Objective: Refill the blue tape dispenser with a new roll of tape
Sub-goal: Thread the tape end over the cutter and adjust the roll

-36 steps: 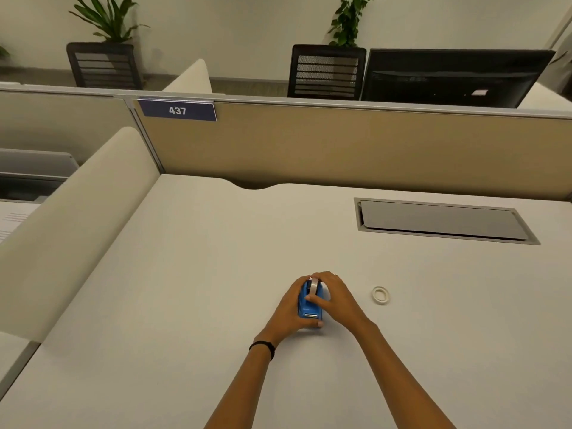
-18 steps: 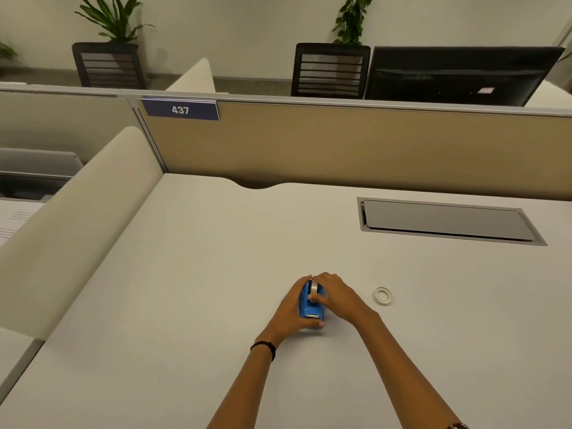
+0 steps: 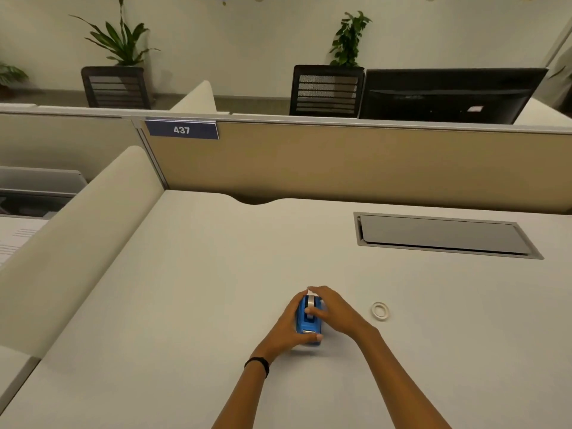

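A pale table has a grey hatch set flush at far right; a tan partition behind it bears a blue sign reading 437; beyond stand a dark monitor, two black chairs and two plants.

The tape dispenser is smooth blue plastic with a slight sheen, and a bright strip at its near end looks like metal. The roll seated in it shines silvery grey. The worktop is pale, smooth and matt. The hatch looks like grey metal, and the partition like tan cloth, also matt. The loose ring is whitish and faintly glossy.
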